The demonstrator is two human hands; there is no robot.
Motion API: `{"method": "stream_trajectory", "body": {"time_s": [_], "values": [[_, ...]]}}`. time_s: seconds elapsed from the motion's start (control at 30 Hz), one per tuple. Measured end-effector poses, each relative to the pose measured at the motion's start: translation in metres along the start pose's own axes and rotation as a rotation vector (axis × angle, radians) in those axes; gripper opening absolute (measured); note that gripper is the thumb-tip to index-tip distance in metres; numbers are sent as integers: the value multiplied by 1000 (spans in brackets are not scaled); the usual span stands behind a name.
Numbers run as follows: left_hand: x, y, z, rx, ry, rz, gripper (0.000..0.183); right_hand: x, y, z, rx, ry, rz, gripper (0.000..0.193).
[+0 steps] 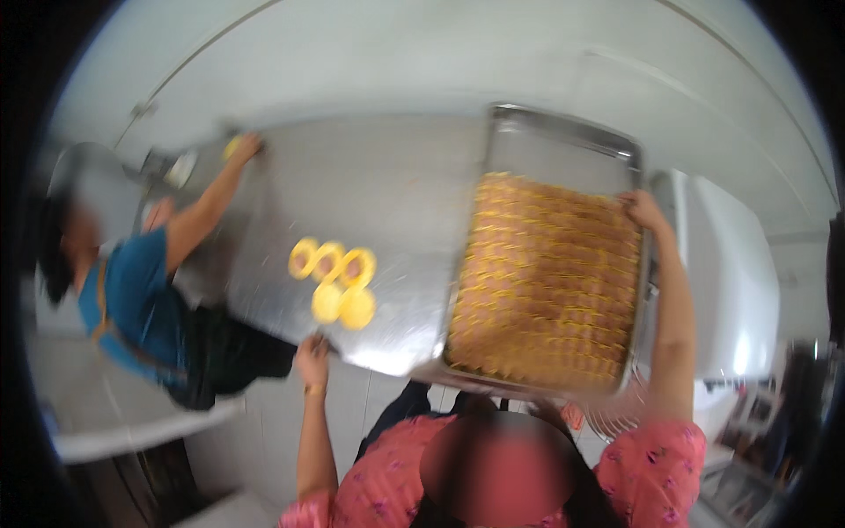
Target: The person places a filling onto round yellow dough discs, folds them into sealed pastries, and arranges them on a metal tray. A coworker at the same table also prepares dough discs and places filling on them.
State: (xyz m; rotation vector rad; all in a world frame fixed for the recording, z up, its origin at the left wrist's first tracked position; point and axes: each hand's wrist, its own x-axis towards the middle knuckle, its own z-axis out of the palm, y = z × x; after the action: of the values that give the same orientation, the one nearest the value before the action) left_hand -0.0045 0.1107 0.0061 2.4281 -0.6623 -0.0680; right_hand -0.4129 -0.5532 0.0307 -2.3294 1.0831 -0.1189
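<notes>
Pink floral shirt nearest the head camera, a person sets the right hand at the right side of a metal tray filled with brown, yellow-edged rows. The left hand is by the steel surface, near yellow rounds. Blur hides whether either hand's fingers grasp anything. A co-worker stands left.

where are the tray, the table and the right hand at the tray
tray (560,158), head view: its bare bottom
table (378,189), head view: its bare top
right hand (645,212), head view: middle of the hand
</notes>
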Motion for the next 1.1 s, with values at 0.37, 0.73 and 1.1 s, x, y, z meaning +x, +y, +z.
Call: {"method": "stream_trajectory", "body": {"time_s": [0.37,0.73,1.1], "values": [[79,6,19,-23,219,-52,23,-43,-129,-21,109,429,-175,50],[197,-30,33,-72,111,-115,12,-127,-335,76,214,231,-236,49],[210,-37,22,-89,-63,-25,8,-142,-476,304,127,75,-413,25]]}}
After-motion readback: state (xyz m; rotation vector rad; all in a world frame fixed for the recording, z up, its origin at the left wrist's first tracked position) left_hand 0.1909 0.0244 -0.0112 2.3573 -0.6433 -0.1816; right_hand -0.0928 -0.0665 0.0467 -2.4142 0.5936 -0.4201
